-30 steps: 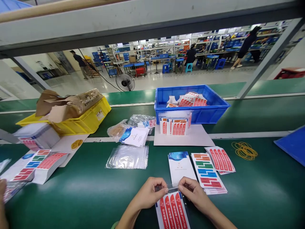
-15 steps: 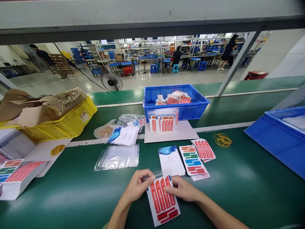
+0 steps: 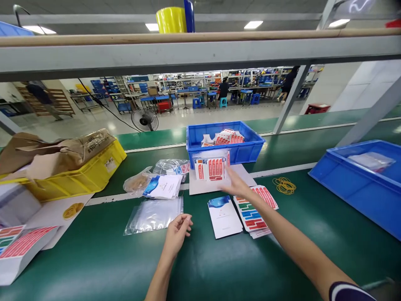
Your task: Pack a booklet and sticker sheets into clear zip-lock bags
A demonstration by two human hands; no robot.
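My right hand (image 3: pixel 235 183) reaches forward to clear bags of sticker sheets (image 3: pixel 213 168), which stand against the front of a blue bin (image 3: pixel 225 156). Its blurred fingers look spread at the right edge of the front bag; whether they touch it is unclear. My left hand (image 3: pixel 178 234) hovers above the green table with its fingers curled together and nothing seen in them. Flat clear bags (image 3: pixel 153 214) lie beyond it to the left. Under and beside my right forearm are a stack of white-and-blue booklets (image 3: pixel 224 219), multicoloured sticker sheets (image 3: pixel 250 215) and red sticker sheets (image 3: pixel 266 196).
Yellow rubber bands (image 3: pixel 284 186) lie to the right, before another blue bin (image 3: pixel 354 179). At left stand a yellow crate (image 3: pixel 94 169) with brown paper and a sticker stack (image 3: pixel 23 251). More booklets (image 3: pixel 164 186) lie behind the clear bags. A shelf beam (image 3: pixel 200 56) crosses overhead.
The bag of red stickers that both hands held has left the near table; a similar one now stands at the blue bin. My right hand has moved forward; my left has drawn slightly aside.
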